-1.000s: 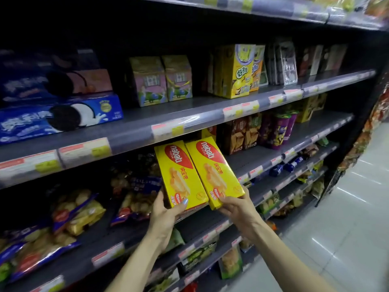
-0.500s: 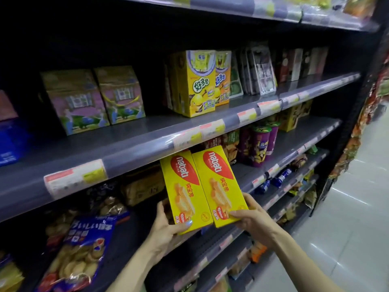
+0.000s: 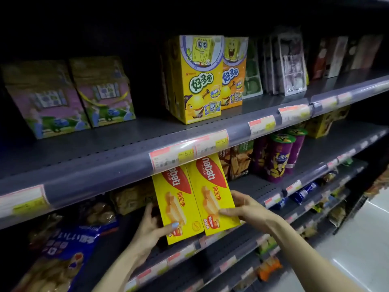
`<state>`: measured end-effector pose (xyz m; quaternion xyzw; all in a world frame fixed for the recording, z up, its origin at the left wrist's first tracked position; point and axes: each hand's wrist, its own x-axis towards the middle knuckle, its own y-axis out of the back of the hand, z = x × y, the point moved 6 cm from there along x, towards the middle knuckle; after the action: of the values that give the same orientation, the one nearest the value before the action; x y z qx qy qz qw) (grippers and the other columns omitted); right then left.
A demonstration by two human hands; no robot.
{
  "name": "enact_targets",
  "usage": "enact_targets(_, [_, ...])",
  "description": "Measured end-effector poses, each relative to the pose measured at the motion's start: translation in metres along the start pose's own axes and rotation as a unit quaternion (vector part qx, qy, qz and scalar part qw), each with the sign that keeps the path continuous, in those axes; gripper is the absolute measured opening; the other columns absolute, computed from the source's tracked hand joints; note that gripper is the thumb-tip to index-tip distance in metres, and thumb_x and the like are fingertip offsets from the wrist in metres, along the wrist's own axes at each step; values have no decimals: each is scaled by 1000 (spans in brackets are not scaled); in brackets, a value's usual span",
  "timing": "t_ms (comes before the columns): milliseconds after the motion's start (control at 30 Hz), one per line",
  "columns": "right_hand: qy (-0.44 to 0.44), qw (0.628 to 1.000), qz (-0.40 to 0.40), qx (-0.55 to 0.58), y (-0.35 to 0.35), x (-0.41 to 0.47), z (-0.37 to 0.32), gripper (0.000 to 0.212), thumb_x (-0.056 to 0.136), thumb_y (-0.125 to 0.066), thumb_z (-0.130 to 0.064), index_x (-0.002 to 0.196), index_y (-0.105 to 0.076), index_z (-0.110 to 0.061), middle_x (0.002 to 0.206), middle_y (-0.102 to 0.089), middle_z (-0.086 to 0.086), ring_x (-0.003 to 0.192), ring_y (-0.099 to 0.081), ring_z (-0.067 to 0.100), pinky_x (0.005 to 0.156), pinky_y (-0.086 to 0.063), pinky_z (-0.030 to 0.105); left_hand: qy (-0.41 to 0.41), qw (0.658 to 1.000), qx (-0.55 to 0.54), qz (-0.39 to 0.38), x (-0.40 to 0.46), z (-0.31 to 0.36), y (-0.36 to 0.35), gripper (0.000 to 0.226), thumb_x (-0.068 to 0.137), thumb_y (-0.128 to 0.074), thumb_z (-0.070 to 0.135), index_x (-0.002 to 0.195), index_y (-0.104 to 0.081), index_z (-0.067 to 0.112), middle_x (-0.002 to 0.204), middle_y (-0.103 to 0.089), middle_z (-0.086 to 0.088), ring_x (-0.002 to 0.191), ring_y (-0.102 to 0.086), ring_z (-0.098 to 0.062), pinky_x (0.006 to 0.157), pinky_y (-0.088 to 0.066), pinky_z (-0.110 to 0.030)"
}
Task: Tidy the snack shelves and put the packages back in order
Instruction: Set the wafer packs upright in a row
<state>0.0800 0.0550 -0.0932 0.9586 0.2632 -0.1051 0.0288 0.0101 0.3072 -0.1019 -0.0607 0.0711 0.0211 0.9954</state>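
**A:** What have I got on the head view?

**B:** Two yellow Nabati wafer boxes side by side, tilted, tops tucked under the lip of the upper shelf [image 3: 88, 184]. My left hand [image 3: 150, 227] grips the left Nabati box [image 3: 176, 207] at its lower left corner, thumb curled over the front, fingers behind. My right hand [image 3: 245, 209] holds the right Nabati box [image 3: 212, 194] along its right edge, thumb on the front face near the bottom.

**A:** Are they on the shelf yet?

**B:** I judge not. Their bottoms hang out over the front edge of the lower shelf [image 3: 259, 186], and I can't tell if any corner touches it.

**A:** So what worries you?

**B:** Mainly that overhang. If I ease either grip before the boxes sit flat, they'd likely tip forward and drop toward the rows below. Each hand holds only one edge, so the inner edges, which touch, could slide past each other and one box could twist loose.

**A:** And going in?

**B:** The tops are close under the price-tag strip [image 3: 189, 152]; pushing straight back at this tilt could catch them there and crumple the card. Just right stand brown biscuit boxes [image 3: 240, 161] and purple snack cups [image 3: 277, 157]; a sideways shove could knock those over.

**A:** The plan?

**B:** Level the boxes first, then slide them back
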Motion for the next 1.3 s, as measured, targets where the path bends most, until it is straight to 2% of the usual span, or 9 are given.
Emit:
enact_targets(167, [-14,999,-37,-33,9,29,-10,44,75,-80,-15,117,-65,-10,112,-71,11,102,-68,29,95,-52,44,1,997,-40,73,-5,-11,7,153,21,-97,43,149,-13,34,132,-56,-10,119,-56,-29,107,-37,-52])
enact_targets(300, [-4,999,-43,-3,11,50,-7,44,75,-78,-5,117,-66,-7,113,-69,18,102,-68,31,91,-54,41,-15,988,-40,147,-12,-8,9,122,36,-96,27,138,-30,27,120,-65,-14,109,-63,-31,101,-43,-49])
enact_targets(433, [20,999,-42,13,10,66,-4,44,76,-75,1,118,-63,-5,108,-69,15,88,-70,19,74,-56,26,-41,978,-20,204,-19,0,14,104,52,-93,18,137,-35,18,126,-60,-15,115,-59,-30,102,-42,-54])
enact_targets(533, [36,998,-35,42,6,78,4,51,75,-76,2,123,-60,-4,113,-68,17,94,-70,23,77,-57,29,-56,970,-4,236,-21,1,20,76,69,-75,-3,132,-38,15,121,-61,-11,114,-58,-26,100,-44,-48])
enact_targets(700, [69,994,14,82,-2,93,9,54,76,-76,2,126,-58,-7,112,-69,13,86,-71,12,68,-55,21,-75,957,14,279,-26,-3,39,71,72,-72,-7,131,-40,14,117,-62,-7,113,-59,-25,97,-46,-45])
enact_targets(933, [109,990,54,66,-14,118,11,59,80,-75,-6,134,-53,-13,111,-70,-1,97,-68,9,75,-55,18,-85,959,34,269,-11,-1,47,63,72,-73,-7,123,-44,18,117,-62,-7,112,-59,-23,97,-47,-44])
enact_targets(1033, [119,991,54,39,-20,128,7,57,83,-72,-7,135,-51,-13,115,-69,0,103,-66,13,89,-54,29,-82,961,41,260,-3,-3,47,60,73,-73,-6,119,-45,21,117,-63,-4,112,-59,-19,94,-48,-38])
enact_targets(1133, [127,990,55,8,-25,134,8,55,87,-69,-11,138,-50,-14,119,-68,0,107,-65,14,97,-51,38,-81,962,38,257,4,-6,48,67,72,-76,-3,126,-44,19,124,-61,-7,117,-57,-21,101,-45,-44])
enact_targets(1300, [173,975,96,-99,-34,133,0,51,94,-59,-15,142,-42,-15,127,-60,-3,118,-53,10,101,-39,23,-91,962,31,255,11,-6,45,70,72,-75,-4,129,-42,19,125,-59,-4,119,-55,-19,104,-43,-44])
